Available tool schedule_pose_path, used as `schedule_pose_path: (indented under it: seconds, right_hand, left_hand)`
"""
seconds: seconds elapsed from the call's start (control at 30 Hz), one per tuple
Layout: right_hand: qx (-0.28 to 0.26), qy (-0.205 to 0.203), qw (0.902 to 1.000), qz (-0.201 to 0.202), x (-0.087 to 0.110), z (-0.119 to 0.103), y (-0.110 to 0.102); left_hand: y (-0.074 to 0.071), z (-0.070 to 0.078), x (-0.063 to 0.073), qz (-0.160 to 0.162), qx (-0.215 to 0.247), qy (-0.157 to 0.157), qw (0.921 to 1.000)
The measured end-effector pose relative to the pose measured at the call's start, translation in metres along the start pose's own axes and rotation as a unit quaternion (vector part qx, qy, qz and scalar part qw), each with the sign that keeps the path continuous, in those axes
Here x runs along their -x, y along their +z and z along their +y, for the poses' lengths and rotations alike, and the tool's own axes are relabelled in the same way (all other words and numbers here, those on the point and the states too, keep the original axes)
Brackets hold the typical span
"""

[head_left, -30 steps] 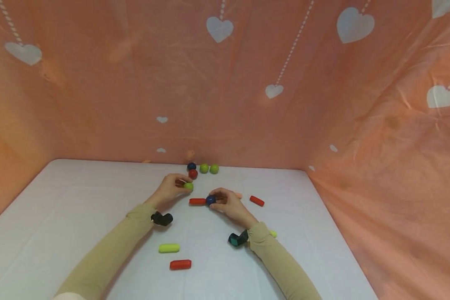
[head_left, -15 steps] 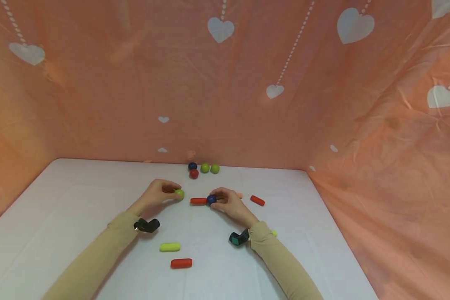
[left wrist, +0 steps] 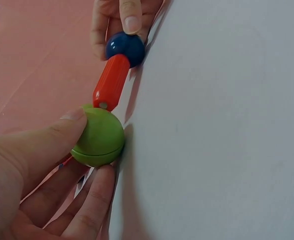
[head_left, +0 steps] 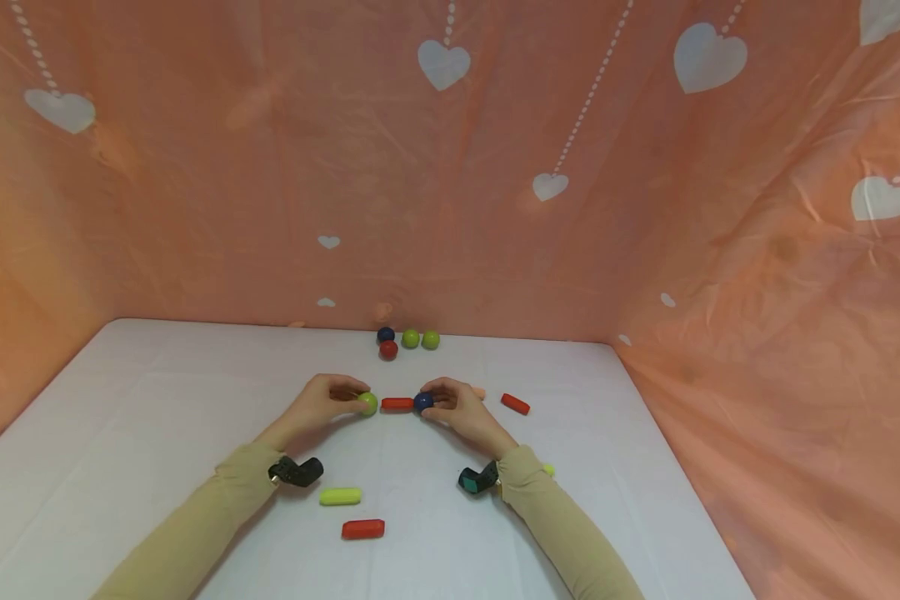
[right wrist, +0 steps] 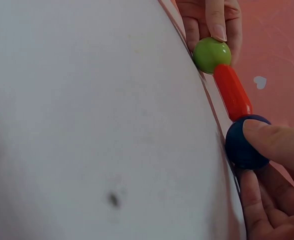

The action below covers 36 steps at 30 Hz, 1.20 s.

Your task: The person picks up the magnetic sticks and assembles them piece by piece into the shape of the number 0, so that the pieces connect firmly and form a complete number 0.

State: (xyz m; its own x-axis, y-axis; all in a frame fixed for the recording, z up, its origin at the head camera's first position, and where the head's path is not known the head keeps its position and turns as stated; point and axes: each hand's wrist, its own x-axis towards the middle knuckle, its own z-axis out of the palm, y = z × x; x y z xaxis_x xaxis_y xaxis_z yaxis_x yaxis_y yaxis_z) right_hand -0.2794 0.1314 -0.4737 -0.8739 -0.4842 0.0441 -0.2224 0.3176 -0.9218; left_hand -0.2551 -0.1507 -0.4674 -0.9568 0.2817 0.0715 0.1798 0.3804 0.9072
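Between thumb and fingers my left hand point(head_left: 332, 397) pinches a green ball point(left wrist: 103, 136). My right hand point(head_left: 457, 408) pinches a dark blue ball point(right wrist: 244, 145) in the same way. A red rod point(left wrist: 111, 82) reaches out from the blue ball toward the green one, with one end against the blue ball. In the left wrist view a silvery disc shows on the rod's free end, close to the green ball. A narrow gap separates rod and green ball in the head view.
At the back edge stand a dark blue ball point(head_left: 386, 334), a red ball point(head_left: 388, 350) and two green balls point(head_left: 420, 339). A yellow rod point(head_left: 341, 497) and a red rod point(head_left: 363, 529) lie in front. Another red rod point(head_left: 515, 404) lies right; a peach piece point(head_left: 479, 392) is partly hidden.
My left hand has drawn the green ball back from near the red ball, then moved it rightward to the rod's left end. The right hand has stayed in place with the blue ball.
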Motion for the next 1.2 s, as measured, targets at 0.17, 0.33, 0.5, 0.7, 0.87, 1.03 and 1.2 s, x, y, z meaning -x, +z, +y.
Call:
schedule_pose_path:
  seconds: [0.17,0.33,0.5,0.7,0.87,1.03,1.2]
  right_hand:
    - [-0.003,-0.003,1.0,0.003,0.0,0.0,0.0]
    - [-0.001,-0.003,1.0,0.004,0.0,-0.002,0.0]
    - [-0.014,0.003,0.9997,0.018,-0.002,-0.005,0.0]
    - [-0.009,0.009,0.9989,0.046,-0.008,-0.007,-0.002]
    - [-0.009,0.002,0.9986,0.053,-0.012,-0.006,-0.002]
    - [-0.01,-0.004,0.9984,0.056,-0.014,-0.004,-0.001]
    - [-0.011,-0.01,0.9981,0.06,-0.013,-0.003,0.0]
  left_hand:
    - [0.004,0.001,-0.001,-0.001,0.005,0.003,1.0]
    - [0.004,0.002,-0.002,0.005,-0.004,0.002,1.0]
    - [0.005,0.004,-0.005,0.019,-0.01,-0.004,0.9998]
    - [0.008,0.005,-0.013,0.054,-0.018,-0.004,0.9984]
    - [0.009,0.004,-0.019,0.078,-0.017,-0.007,0.9967]
    - [0.009,0.002,-0.021,0.081,-0.017,-0.011,0.9965]
    - [0.007,0.002,-0.015,0.063,0.004,-0.017,0.9979]
